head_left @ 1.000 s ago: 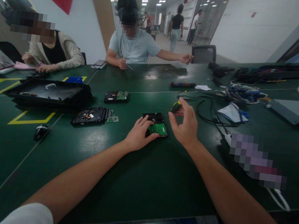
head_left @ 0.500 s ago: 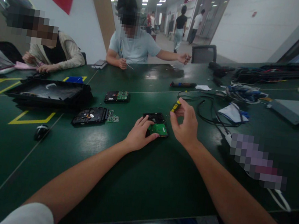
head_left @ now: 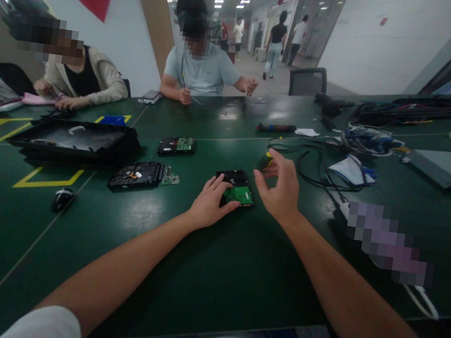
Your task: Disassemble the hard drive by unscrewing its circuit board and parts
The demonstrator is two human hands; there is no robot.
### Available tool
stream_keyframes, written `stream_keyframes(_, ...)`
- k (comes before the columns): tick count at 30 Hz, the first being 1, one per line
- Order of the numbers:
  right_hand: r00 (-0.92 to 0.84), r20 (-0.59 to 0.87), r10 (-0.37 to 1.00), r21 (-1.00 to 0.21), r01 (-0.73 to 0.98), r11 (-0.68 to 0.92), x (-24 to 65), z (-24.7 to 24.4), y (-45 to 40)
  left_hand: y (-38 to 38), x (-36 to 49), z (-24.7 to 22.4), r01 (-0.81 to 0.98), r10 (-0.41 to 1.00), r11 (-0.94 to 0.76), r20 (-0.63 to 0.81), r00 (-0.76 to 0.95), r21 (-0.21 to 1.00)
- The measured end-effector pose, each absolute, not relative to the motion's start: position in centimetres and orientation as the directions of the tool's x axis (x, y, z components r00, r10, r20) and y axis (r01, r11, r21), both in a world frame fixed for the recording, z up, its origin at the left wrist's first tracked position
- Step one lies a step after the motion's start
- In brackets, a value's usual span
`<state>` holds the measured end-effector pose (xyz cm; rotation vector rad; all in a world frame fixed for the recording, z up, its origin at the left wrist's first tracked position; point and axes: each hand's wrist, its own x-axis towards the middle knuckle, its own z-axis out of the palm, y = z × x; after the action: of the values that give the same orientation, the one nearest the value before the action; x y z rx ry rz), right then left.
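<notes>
Flat on the green table lies a hard drive (head_left: 241, 195) with a bright green circuit board and a black casing. My left hand (head_left: 211, 200) rests on it, fingers spread over its left part and thumb along the near edge. Just right of the drive, my right hand (head_left: 279, 190) is raised with a short screwdriver (head_left: 266, 161) at its fingertips. The screwdriver's dark and yellow handle is partly hidden behind the fingers, and its tip cannot be made out.
Left of my hands lie a second hard drive (head_left: 136, 176), a loose circuit board (head_left: 171, 176) and another drive (head_left: 176, 146). Farther left are a black tray (head_left: 74, 136) and a mouse (head_left: 62, 200). Cables (head_left: 314, 162) and a metal box (head_left: 449, 170) occupy the right. Two people sit across.
The screwdriver handle has turned within my right fingers and shows less yellow. My left hand and the hard drive stay put. The person opposite has drawn one hand inward.
</notes>
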<state>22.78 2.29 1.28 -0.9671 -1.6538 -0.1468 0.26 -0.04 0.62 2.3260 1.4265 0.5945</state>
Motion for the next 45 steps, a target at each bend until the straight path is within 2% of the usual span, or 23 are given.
stream_keyframes(12, 0.01, 0.853, 0.523, -0.387, 0.684, 0.618, 22.7, 1.23, 2.32, -0.13, 0.24, 0.75, 0.749, 0.902, -0.425, 0.164, 0.4, 0.508)
stream_keyframes(19, 0.011, 0.87, 0.494, -0.381, 0.651, 0.657, 22.73, 1.12, 2.46, -0.07, 0.26, 0.59, 0.739, 0.891, -0.45, 0.191, 0.412, 0.502)
stream_keyframes(25, -0.007, 0.849, 0.529, -0.395, 0.656, 0.643, 22.83, 1.01, 2.48, 0.03, 0.1, 0.36, 0.734, 0.887, -0.458, 0.196, 0.419, 0.502)
stream_keyframes(40, -0.019, 0.879, 0.477, -0.347, 0.66, 0.666, 22.64, 1.25, 2.38, -0.09, 0.26, 0.69, 0.755, 0.903, -0.422, 0.159, 0.399, 0.502)
stream_keyframes(45, -0.014, 0.869, 0.495, -0.362, 0.664, 0.654, 22.64, 1.16, 2.39, 0.03, 0.23, 0.42, 0.735, 0.888, -0.456, 0.201, 0.414, 0.502)
